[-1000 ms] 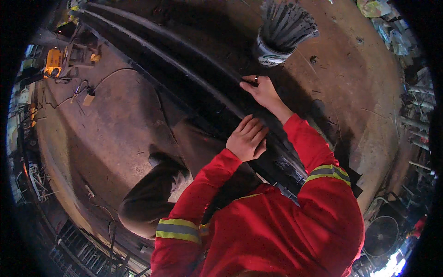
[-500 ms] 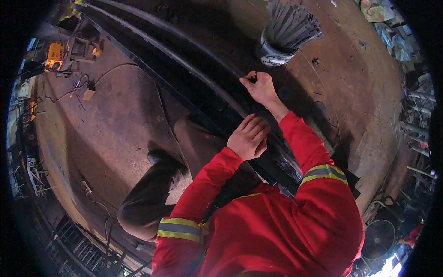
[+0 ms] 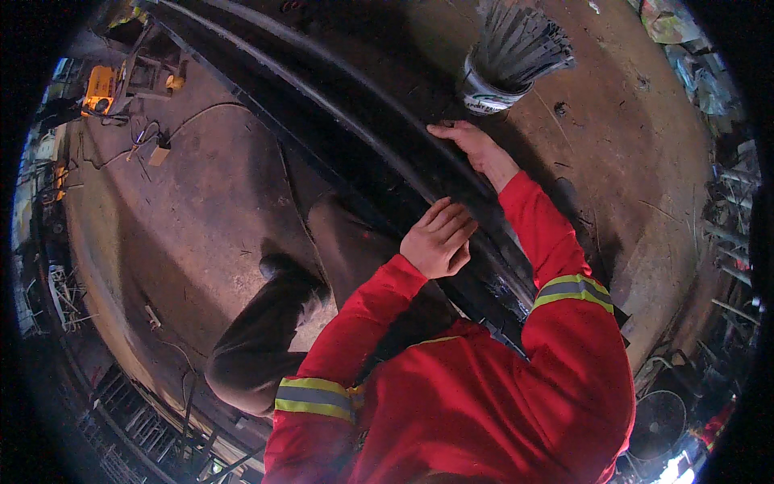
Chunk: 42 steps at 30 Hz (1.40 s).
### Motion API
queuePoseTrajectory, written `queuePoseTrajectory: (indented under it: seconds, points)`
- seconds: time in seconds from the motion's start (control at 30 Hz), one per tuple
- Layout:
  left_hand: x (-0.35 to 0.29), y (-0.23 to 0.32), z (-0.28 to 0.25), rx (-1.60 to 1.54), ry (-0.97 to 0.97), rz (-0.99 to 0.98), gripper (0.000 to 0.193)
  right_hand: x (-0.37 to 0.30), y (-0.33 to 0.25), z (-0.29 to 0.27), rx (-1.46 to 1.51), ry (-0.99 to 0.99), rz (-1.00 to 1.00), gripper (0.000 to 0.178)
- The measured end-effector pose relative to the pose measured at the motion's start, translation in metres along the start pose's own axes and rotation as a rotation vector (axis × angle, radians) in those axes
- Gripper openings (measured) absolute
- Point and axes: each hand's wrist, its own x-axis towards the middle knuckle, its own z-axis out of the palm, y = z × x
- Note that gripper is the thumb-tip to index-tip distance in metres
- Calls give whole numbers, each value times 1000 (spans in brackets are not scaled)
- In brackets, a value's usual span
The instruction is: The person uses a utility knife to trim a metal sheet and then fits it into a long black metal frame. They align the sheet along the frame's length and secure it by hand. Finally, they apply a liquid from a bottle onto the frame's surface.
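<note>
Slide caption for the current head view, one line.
Left hand at a long dark beam, right hand by its far edge, a bucket of grey strips beyond.

A whitish bucket (image 3: 486, 98) stands on the brown floor (image 3: 205, 173), packed with long flat grey strips (image 3: 524, 47) that fan out above its rim. Toward the upper left, a yellow machine (image 3: 100, 90) sits just beside a low stand (image 3: 147, 74). A thin dark cable (image 3: 201, 114) curves across the ground near a small tan box (image 3: 160, 156). Crumpled plastic bags (image 3: 695, 77) lie at the upper right, with pale pipes (image 3: 734, 271) below them. A round, dark fan (image 3: 657, 425) stands at the lower right.
</note>
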Motion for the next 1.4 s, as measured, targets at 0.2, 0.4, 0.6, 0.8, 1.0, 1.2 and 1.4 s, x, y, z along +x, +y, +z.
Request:
queuePoseTrajectory:
  seconds: [0.2,0.4,0.6,0.8,1.0,1.2,1.4]
  points:
    - [-3,-3,0,16,22,2,34,-18,2,18,-438,258,-257,35]
    - [0,-2,4,8,25,16,36,-24,23,-5,-380,187,-322,31]
    - [-1,-1,1,17,23,17,35,-38,18,-5,58,15,-54,37]
    - [-2,-1,2,28,31,12,37,-54,32,-13,-145,75,-132,44]
    - [-1,1,4,53,26,24,36,-94,62,-25,-935,189,-456,45]
    - [3,4,4,33,64,28,39,-167,94,-59,-1131,260,-464,43]
    - [-6,1,1,23,21,-22,39,-227,133,-80,-1251,367,-271,50]
